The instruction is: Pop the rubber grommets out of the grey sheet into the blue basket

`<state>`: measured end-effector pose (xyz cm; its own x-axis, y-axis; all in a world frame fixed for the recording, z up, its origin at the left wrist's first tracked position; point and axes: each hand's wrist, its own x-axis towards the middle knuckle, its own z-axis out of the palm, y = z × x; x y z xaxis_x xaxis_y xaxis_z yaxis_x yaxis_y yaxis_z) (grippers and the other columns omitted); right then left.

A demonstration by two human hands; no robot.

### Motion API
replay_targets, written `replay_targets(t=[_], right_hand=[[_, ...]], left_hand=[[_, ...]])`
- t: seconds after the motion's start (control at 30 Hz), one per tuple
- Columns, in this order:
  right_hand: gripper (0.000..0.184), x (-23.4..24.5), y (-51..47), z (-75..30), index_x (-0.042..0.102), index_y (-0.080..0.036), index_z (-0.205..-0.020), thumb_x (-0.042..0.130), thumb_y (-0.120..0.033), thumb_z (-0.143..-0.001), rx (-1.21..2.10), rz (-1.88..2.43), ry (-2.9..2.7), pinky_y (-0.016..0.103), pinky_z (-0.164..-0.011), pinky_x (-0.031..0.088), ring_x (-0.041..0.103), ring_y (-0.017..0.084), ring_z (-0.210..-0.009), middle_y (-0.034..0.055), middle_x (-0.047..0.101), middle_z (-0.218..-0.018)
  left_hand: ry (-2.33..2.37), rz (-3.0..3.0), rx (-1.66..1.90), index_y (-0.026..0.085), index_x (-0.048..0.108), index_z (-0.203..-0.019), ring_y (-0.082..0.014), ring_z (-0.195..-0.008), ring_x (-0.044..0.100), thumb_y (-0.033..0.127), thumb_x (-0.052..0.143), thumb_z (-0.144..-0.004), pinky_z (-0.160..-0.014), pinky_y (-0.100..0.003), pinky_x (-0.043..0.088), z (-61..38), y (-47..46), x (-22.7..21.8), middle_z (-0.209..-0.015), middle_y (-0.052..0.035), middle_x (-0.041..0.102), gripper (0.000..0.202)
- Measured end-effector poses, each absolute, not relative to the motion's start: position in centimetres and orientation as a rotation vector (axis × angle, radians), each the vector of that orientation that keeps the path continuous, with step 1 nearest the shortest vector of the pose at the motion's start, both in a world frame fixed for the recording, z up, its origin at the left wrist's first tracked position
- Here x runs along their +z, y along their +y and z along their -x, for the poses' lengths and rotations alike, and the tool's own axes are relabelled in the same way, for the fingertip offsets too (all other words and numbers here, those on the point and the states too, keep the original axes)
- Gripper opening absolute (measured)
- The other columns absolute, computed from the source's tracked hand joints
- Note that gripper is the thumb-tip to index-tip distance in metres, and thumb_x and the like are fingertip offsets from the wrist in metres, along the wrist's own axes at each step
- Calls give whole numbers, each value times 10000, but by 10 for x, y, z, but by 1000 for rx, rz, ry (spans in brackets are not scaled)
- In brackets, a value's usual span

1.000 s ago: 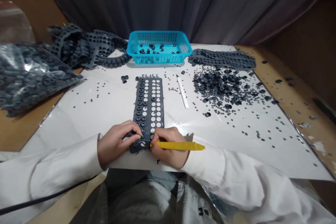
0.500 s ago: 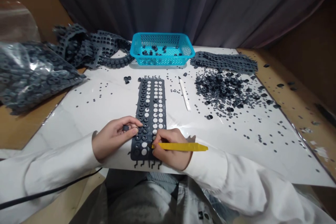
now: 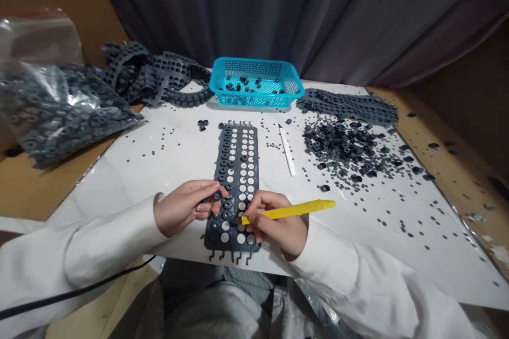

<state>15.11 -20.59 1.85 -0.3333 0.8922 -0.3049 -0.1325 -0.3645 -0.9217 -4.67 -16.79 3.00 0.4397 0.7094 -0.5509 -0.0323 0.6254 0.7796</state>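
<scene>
A dark grey rubber sheet [image 3: 237, 169] lies on the white board, punched with rows of round holes, and many rings still sit in its lower left part. My left hand [image 3: 189, 206] rests at the sheet's left edge, with a small dark rubber ring [image 3: 217, 196] pinched at its fingertips. My right hand [image 3: 274, 222] lies over the lower right of the sheet. It grips a yellow flat plastic pry tool [image 3: 294, 210], whose tip touches the sheet between the rings. Thin dark sprues stick out from the sheet's near end.
A blue plastic basket [image 3: 256, 85] holding loose rings stands at the back. A clear bag of rings [image 3: 59, 111] lies at left, with tangled rubber strips [image 3: 159, 77] behind it. A heap of rings [image 3: 342, 151], a stack of strips [image 3: 348, 107] and a white spatula [image 3: 287, 151] lie at right.
The ring has gone from my left palm to the fingertips, and that hand has moved onto the sheet. The yellow tool now tilts up at its far end. The whole view has shifted slightly right and down.
</scene>
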Motion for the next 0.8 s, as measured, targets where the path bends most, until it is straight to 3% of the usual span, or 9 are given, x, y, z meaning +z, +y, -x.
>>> replay_targets(t=[0.2, 0.4, 0.67, 0.8], right_hand=[[142, 14, -203, -151, 555, -165, -717, 661, -244, -664, 1685, 1173, -1121, 179, -404, 411, 511, 75, -408, -27, 595, -561], [171, 11, -204, -153, 462, -187, -596, 622, -198, -656, 1418, 1234, -1433, 174, -399, 333, 444, 74, -419, -35, 527, -493], [130, 14, -205, -151, 464, -184, -588, 563, -190, -672, 1359, 1230, -1596, 185, -421, 325, 428, 76, -434, -28, 522, -504], [150, 12, -203, -151, 449, -183, -559, 564, -145, -648, 1299, 1260, -1640, 168, -407, 284, 396, 60, -427, -47, 495, -487]], left_hand=[[1014, -653, 512, 119, 572, -774, -15, -404, 261, 392, 631, -777, -436, -159, 142, 49, -169, 31, -536, 12, 508, 279], [1025, -549, 476, 137, 525, -657, -33, -363, 284, 363, 481, -833, -363, -144, 147, 50, -162, 35, -554, -33, 555, 290], [1090, -891, 402, 117, 561, -685, -26, -389, 330, 325, 633, -728, -356, -134, 242, 49, -155, 40, -571, 4, 547, 225], [1057, -1044, 223, 119, 573, -724, -25, -351, 327, 371, 601, -749, -353, -150, 247, 50, -149, 44, -531, 17, 543, 255]])
